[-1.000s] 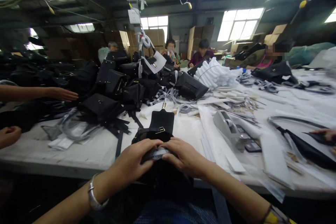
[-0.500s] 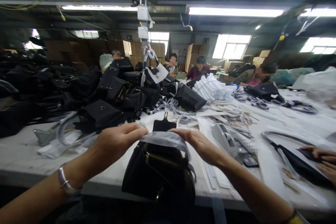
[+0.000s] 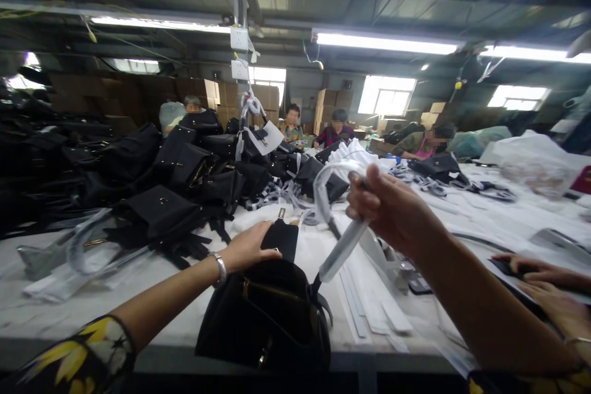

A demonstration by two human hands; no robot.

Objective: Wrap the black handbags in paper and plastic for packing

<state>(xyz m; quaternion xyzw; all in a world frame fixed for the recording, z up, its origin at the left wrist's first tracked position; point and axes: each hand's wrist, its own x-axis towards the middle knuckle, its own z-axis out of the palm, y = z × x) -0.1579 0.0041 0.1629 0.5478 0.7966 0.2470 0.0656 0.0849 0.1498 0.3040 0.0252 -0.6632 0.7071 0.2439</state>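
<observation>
A black handbag (image 3: 263,326) with a gold zip sits at the table's front edge, its mouth facing me and its flap (image 3: 285,240) raised behind. At the flap's left edge is my left hand (image 3: 247,247), thumb in front and fingers partly hidden behind it. My right hand (image 3: 385,206) is raised to the right of the bag, closed around a handle (image 3: 339,255) wrapped in clear plastic. One wrapped length slants down to the bag's right side; another part curls in a loop left of my fingers.
Black bags (image 3: 161,215) are heaped at left. White strips (image 3: 357,301), a grey tape dispenser (image 3: 385,258) and white rolls (image 3: 353,151) lie at centre and right. A co-worker's hands (image 3: 540,283) work at far right. A post with sockets (image 3: 239,40) rises behind; several people sit beyond.
My right hand has pulled the wrapped handle up and to the right. My left hand has left the handle and moved to the flap. The view has shifted slightly right.
</observation>
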